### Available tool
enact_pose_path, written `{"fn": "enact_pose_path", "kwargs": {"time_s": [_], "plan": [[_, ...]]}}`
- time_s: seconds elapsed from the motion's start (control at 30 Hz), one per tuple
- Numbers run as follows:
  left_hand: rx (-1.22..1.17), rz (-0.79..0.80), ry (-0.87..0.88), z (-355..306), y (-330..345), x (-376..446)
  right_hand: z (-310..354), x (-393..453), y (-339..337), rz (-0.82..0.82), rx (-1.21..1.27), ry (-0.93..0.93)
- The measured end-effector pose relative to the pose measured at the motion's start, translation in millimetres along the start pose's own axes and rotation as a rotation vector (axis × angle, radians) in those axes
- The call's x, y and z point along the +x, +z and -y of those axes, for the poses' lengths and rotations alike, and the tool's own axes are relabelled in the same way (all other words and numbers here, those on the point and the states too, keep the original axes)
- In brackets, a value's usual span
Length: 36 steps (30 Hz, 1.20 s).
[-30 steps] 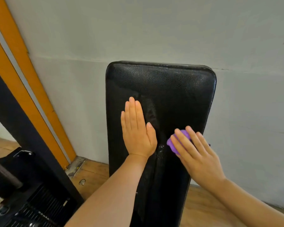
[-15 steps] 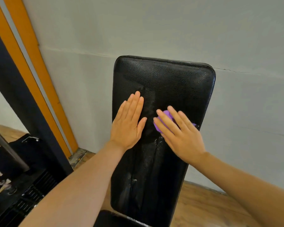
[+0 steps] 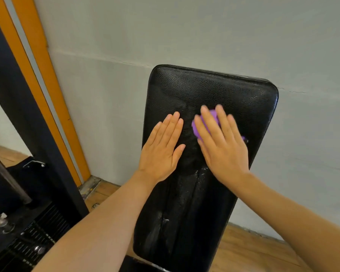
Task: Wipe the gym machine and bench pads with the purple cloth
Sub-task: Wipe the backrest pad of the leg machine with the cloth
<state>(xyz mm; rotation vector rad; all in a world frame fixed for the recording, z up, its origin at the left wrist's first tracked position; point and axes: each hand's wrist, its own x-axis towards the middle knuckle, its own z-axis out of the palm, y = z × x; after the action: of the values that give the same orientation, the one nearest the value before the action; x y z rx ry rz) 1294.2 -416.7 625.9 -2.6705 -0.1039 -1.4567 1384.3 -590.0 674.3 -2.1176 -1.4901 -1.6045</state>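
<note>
A black upright back pad (image 3: 214, 89) leans near the grey wall, with wet streaks down its lower middle. My left hand (image 3: 161, 148) lies flat on the pad's left side, fingers straight and together. My right hand (image 3: 222, 144) presses the purple cloth (image 3: 195, 128) against the pad just right of centre with straight fingers. Only the cloth's upper left edge and a small tip at the right of my hand show; the rest is hidden under my palm.
A dark machine frame post (image 3: 28, 107) with orange and grey stripes (image 3: 45, 79) slants at the left. A black weight stack and metal parts (image 3: 28, 242) sit at the lower left. The wooden floor (image 3: 247, 250) runs along the grey wall (image 3: 185, 26).
My right hand has slid the cloth up and leftward along the pad. My left hand has stayed flat on the pad's left side.
</note>
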Motion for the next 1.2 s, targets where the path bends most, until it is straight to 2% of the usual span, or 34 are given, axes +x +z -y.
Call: {"fn": "enact_pose_path", "kwargs": {"time_s": [0.1, 0.2, 0.27, 0.37, 0.43, 0.47, 0.57, 0.73, 0.8, 0.87, 0.97, 1.03, 1.1, 1.2], "plan": [[-0.030, -0.012, 0.020, -1, 0, 1, -7, -74, -5, 0.201, -0.009, -0.228], [-0.045, 0.012, 0.029, -2, 0, 1, -22, -84, -14, 0.206, -0.011, -0.278], [-0.025, 0.025, 0.017, -1, -2, -1, -34, -50, -16, 0.097, -0.039, -0.191], [0.011, 0.043, -0.010, -2, -1, -1, -48, 27, -17, -0.123, 0.012, 0.158], [0.010, 0.037, -0.025, -4, 0, -2, -41, 51, -16, -0.163, 0.040, 0.288], [0.012, 0.032, -0.031, -5, 1, -2, -33, 48, -16, -0.152, 0.049, 0.282], [-0.002, 0.011, -0.032, -5, 2, -3, -4, -9, -9, -0.044, 0.042, 0.072], [-0.032, 0.013, -0.042, -8, 0, -2, 7, -122, -2, 0.313, -0.009, -0.381], [-0.035, 0.017, -0.060, -10, 0, -3, -1, -115, -6, 0.298, -0.017, -0.412], [-0.048, 0.013, -0.072, -13, 0, -4, -10, -79, -11, 0.174, 0.011, -0.267], [-0.036, 0.008, -0.094, -15, 2, -4, -18, -16, -11, -0.056, 0.070, 0.119], [-0.041, 0.010, -0.096, -15, 3, -4, -8, -7, -7, -0.119, 0.065, 0.257], [-0.054, 0.000, -0.082, -14, 3, -4, 9, -26, 0, -0.091, 0.089, 0.262], [-0.052, -0.006, -0.084, -15, 4, -5, 51, -90, 9, 0.065, 0.130, 0.192]]}}
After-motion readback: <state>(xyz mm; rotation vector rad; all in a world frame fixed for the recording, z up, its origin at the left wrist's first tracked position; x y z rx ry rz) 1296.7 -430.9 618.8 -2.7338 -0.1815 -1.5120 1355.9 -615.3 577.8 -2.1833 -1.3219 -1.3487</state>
